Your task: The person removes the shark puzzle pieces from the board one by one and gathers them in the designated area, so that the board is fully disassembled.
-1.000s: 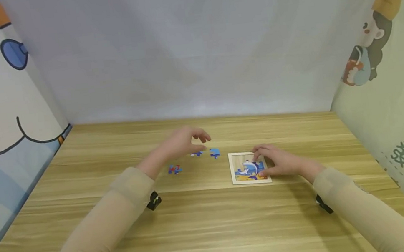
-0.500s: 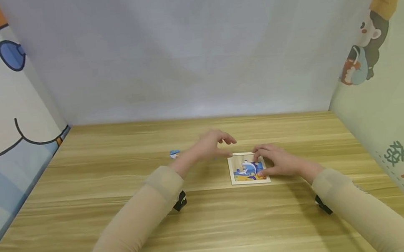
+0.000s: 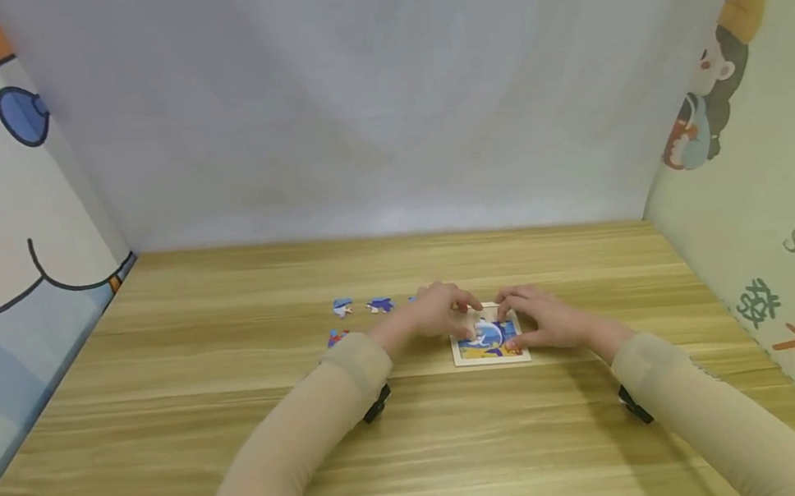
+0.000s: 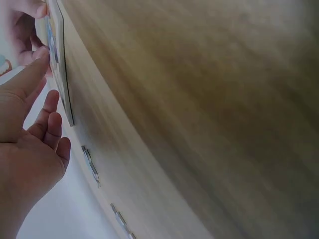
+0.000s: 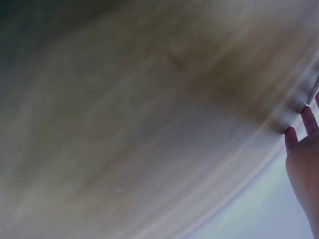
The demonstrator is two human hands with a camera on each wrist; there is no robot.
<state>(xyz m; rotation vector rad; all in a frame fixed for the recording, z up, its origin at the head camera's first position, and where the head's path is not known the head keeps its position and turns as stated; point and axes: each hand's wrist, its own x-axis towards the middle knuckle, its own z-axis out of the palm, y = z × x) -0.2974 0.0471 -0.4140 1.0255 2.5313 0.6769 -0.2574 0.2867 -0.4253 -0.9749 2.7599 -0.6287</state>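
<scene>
A small square jigsaw puzzle in a pale frame (image 3: 492, 360) lies on the table, its assembled part picturing a dolphin over blue and yellow. My left hand (image 3: 441, 311) is over its left side, thumb low and forefinger near the top edge. Nothing can be made out between those fingers; in the left wrist view the left hand (image 4: 30, 144) has its other fingers loosely bent. My right hand (image 3: 549, 320) rests on the puzzle's right side, thumb and forefinger spread over it. In the right wrist view, fingertips of the right hand (image 5: 304, 159) touch the tabletop beside the frame.
Several loose jigsaw pieces lie left of the frame: a blue and white piece (image 3: 342, 308), a dark blue piece (image 3: 380, 305) and a red and blue piece (image 3: 337, 337) partly behind the left sleeve. A pale curtain (image 3: 381, 117) hangs behind the wooden table (image 3: 423, 460).
My left hand has moved right and down from above the loose pieces to the puzzle's left side. The right hand has stayed on the puzzle. The view has shifted slightly.
</scene>
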